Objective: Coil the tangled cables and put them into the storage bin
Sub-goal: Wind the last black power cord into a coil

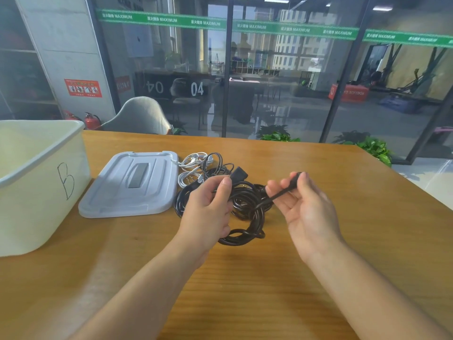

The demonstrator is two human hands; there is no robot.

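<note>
Bright, even daylight, seemingly from the glass wall (pixel 282 69) at twelve o'clock, which carries hazy reflections. Soft shadows on the table (pixel 245 290). Wide-angle bending toward the edges; background slightly soft.

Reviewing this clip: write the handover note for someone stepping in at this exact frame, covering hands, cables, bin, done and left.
Left hand: grips the thick black cable near its plug end, above the table.
Right hand: pinches the cable's other end between thumb and fingers.
The cable's loose loops lie between and under the hands. The white cables and thinner black ones lie tangled behind it, beside the lid.
Storage bin, marked B, stands open at the left; its inside is mostly out of view.
Done: lid off, both ends of the black cable found.
Left: coil every cable, then bin them.
</note>
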